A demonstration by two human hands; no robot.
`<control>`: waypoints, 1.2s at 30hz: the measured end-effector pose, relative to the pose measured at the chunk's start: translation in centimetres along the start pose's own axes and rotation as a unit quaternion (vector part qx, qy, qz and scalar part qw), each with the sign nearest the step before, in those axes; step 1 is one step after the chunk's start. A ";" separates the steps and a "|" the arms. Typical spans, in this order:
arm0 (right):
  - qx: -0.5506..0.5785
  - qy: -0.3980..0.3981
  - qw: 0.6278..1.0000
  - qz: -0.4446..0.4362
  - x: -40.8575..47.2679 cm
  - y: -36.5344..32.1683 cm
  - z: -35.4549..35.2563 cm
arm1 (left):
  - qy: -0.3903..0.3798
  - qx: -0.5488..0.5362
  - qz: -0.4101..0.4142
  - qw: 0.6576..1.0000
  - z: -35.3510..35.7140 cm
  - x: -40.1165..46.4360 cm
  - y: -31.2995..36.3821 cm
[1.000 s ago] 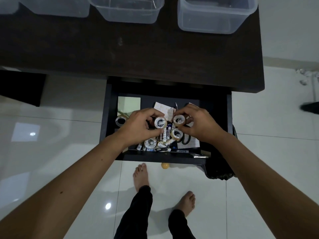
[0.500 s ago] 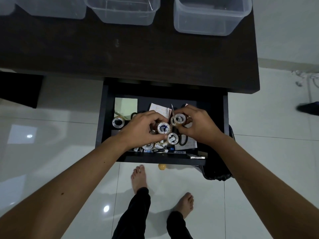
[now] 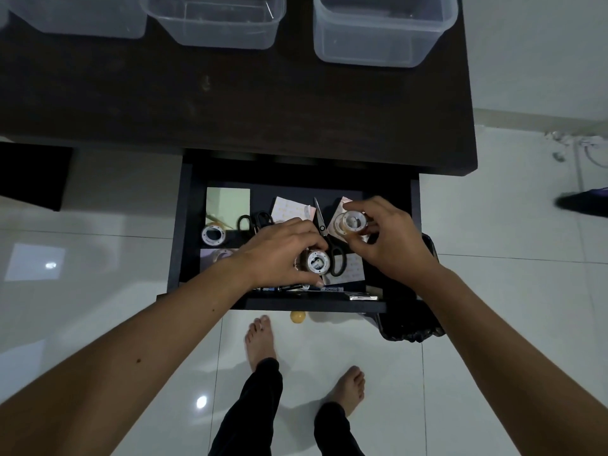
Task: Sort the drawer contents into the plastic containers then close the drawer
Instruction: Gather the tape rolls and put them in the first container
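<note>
The dark drawer (image 3: 184,225) stands pulled out under the desk. My left hand (image 3: 276,251) grips a stack of clear tape rolls (image 3: 316,262) low in the drawer's middle. My right hand (image 3: 385,238) holds another stack of tape rolls (image 3: 352,222) a little above the drawer's right side. One loose tape roll (image 3: 213,234) lies at the left beside a small mirror (image 3: 227,202). Black scissors (image 3: 329,245) lie between my hands, and a second black pair (image 3: 253,222) peeks out by my left hand. Paper notes (image 3: 291,209) and pens (image 3: 332,288) lie underneath.
Three clear plastic containers sit at the desk's far edge: left (image 3: 82,18), middle (image 3: 217,24), right (image 3: 381,34). A black bin (image 3: 411,330) stands right of the drawer. My bare feet (image 3: 261,340) and a small yellow ball (image 3: 297,316) are on the white tiled floor.
My hands have drawn apart: the right one has lifted its tape rolls up and to the right, the left one has gathered rolls lower in the drawer, uncovering the scissors.
</note>
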State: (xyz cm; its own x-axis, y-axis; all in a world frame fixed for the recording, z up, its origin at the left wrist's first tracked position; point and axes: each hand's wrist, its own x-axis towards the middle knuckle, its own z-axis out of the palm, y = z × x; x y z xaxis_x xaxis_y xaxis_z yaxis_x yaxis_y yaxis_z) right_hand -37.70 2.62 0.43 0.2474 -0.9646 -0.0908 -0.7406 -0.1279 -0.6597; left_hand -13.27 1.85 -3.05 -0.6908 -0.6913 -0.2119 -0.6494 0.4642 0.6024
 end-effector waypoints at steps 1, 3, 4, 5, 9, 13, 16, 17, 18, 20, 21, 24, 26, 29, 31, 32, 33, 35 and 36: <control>0.004 0.000 1.000 -0.001 -0.1 0.0 0.0 | -0.007 0.017 0.008 1.000 0.1 0.1 0.0; 0.010 -0.001 1.000 -0.004 -0.2 0.0 0.1 | -0.012 0.052 0.026 0.998 0.3 0.3 0.0; 0.011 -0.002 1.000 -0.005 -0.3 -0.1 0.0 | -0.009 0.058 0.029 0.998 0.4 0.4 0.0; 0.010 -0.004 1.000 -0.006 -0.4 -0.1 0.0 | -0.002 0.055 0.028 0.998 0.4 0.4 -0.1; 0.030 -0.022 0.999 -0.001 -0.6 -0.4 0.0 | 0.029 -0.007 -0.001 1.000 -0.4 -0.4 -0.1; 0.057 -0.034 0.998 -0.008 -0.7 -1.1 0.6 | 0.092 -0.090 -0.050 0.990 -2.9 -3.4 -1.2; 0.062 -0.066 0.996 -0.026 -0.3 -2.2 1.7 | 0.135 -0.105 -0.080 0.982 -5.4 -6.3 -2.5; 0.063 -0.079 0.994 -0.035 -0.2 -2.6 2.2 | 0.153 -0.109 -0.089 0.978 -6.1 -7.3 -3.0; 0.063 -0.090 0.993 -0.046 0.0 -3.0 2.7 | 0.170 -0.112 -0.099 0.974 -6.8 -8.4 -3.4; 0.060 -0.111 0.989 -0.073 0.5 -4.0 3.7 | 0.202 -0.114 -0.126 0.964 -7.9 -10.1 -3.9; 0.058 -0.123 0.987 -0.086 0.8 -4.5 4.2 | 0.217 -0.113 -0.138 0.960 -8.2 -10.9 -4.1; 0.038 -0.177 0.976 -0.119 1.8 -5.7 5.5 | 0.256 -0.107 -0.158 0.948 -8.6 -12.5 -4.3; 0.019 -0.215 0.966 -0.143 2.3 -6.2 6.2 | 0.266 -0.107 -0.168 0.943 -8.5 -13.1 -4.4; -0.001 -0.242 0.956 -0.167 2.7 -6.6 6.7 | 0.265 -0.112 -0.169 0.943 -8.0 -13.6 -4.6; -0.007 -0.256 0.950 -0.179 2.9 -6.8 7.0 | 0.264 -0.112 -0.169 0.943 -7.6 -13.7 -4.8; -0.009 -0.266 0.946 -0.187 3.0 -7.0 7.1 | 0.265 -0.111 -0.169 0.943 -7.4 -13.7 -4.9; -0.013 -0.276 0.941 -0.194 3.0 -7.1 7.2 | 0.267 -0.110 -0.169 0.942 -7.3 -13.8 -4.9; -0.024 -0.291 0.934 -0.208 3.0 -7.3 7.6 | 0.269 -0.105 -0.170 0.942 -7.0 -13.7 -5.0; -0.029 -0.294 0.932 -0.212 3.1 -7.3 7.7 | 0.270 -0.101 -0.170 0.942 -6.9 -13.7 -5.0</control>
State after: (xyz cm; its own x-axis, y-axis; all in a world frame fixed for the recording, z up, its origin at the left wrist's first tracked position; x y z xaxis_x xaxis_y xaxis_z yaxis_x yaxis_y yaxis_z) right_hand -26.72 2.38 -0.76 0.8120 -0.5339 -0.2360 -0.5270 -0.4968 -0.6895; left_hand 1.60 5.20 2.18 -0.1563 -0.9873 -0.0304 -0.6924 0.0876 0.7162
